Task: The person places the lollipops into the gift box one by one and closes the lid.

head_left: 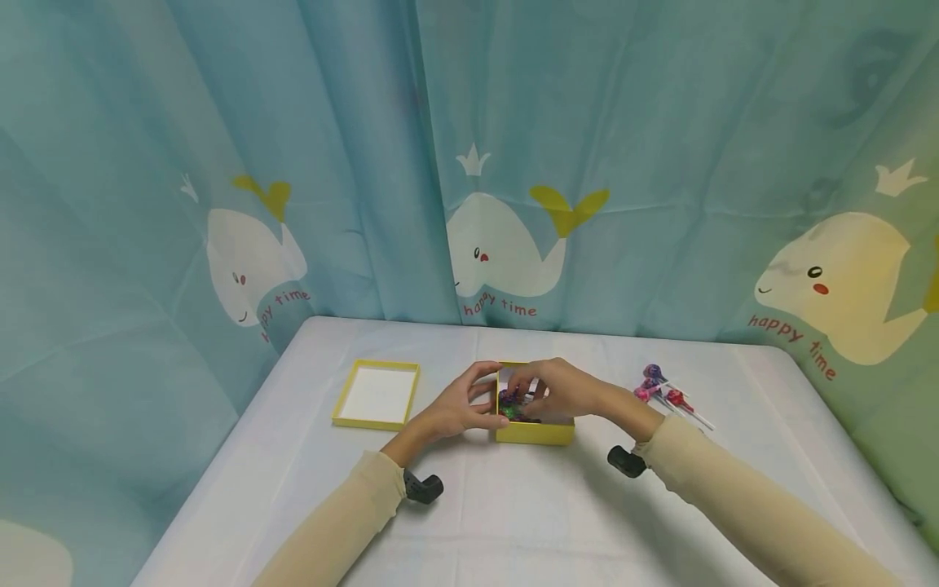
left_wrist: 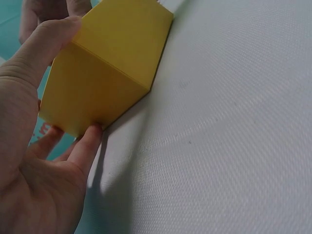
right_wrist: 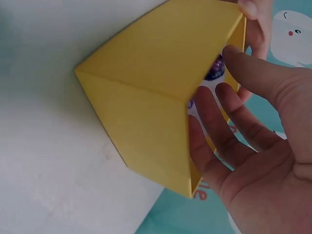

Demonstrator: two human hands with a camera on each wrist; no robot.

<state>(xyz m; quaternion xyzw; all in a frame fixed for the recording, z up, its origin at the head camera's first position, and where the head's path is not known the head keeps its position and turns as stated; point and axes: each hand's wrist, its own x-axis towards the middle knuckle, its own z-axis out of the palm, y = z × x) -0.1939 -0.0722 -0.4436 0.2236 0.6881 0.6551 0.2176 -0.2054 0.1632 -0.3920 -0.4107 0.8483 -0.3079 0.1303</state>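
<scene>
A yellow box (head_left: 534, 433) stands on the table with its top uncovered, and several wrapped lollipops (head_left: 511, 408) lie inside it. My left hand (head_left: 456, 405) grips the box by its left side, thumb at the near corner and fingers toward the far one. Over the opening, my right hand (head_left: 563, 387) reaches down with its fingers inside the walls. From the right wrist view, the thumb and fingers of that hand stand apart, and a purple lollipop (right_wrist: 214, 69) shows just past the thumb. Part of the box's contents is hidden behind the right hand.
A yellow-edged lid (head_left: 377, 395) with a white inside lies at the left of the table. Several lollipops (head_left: 663, 393) with white sticks lie in a loose group at the right. A blue curtain (head_left: 352, 163) with printed whales hangs behind the white-covered table (head_left: 484, 522).
</scene>
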